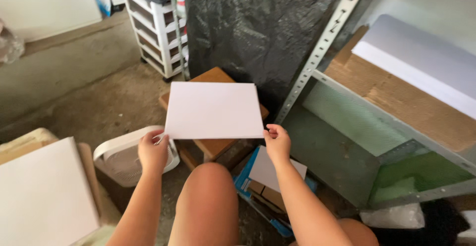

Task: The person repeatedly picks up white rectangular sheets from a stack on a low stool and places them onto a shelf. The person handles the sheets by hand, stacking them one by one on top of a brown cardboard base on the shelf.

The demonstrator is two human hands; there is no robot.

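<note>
I hold a white rectangular panel (212, 109), flat and level, out in front of me. My left hand (152, 152) pinches its near left corner. My right hand (277, 141) pinches its near right corner. The panel hovers above a brown wooden stool (214, 75). My bare knee (207, 191) rises between my arms. Under my left hand sits a white box fan (119, 160) on the floor.
A metal shelf unit (325, 37) stands at right, with a white board (421, 62) on its cardboard-covered shelf (396, 97). A black plastic-wrapped slab (253, 32) leans behind the stool. Another white panel (42, 191) lies at lower left. White plastic drawers (158, 32) stand at the back.
</note>
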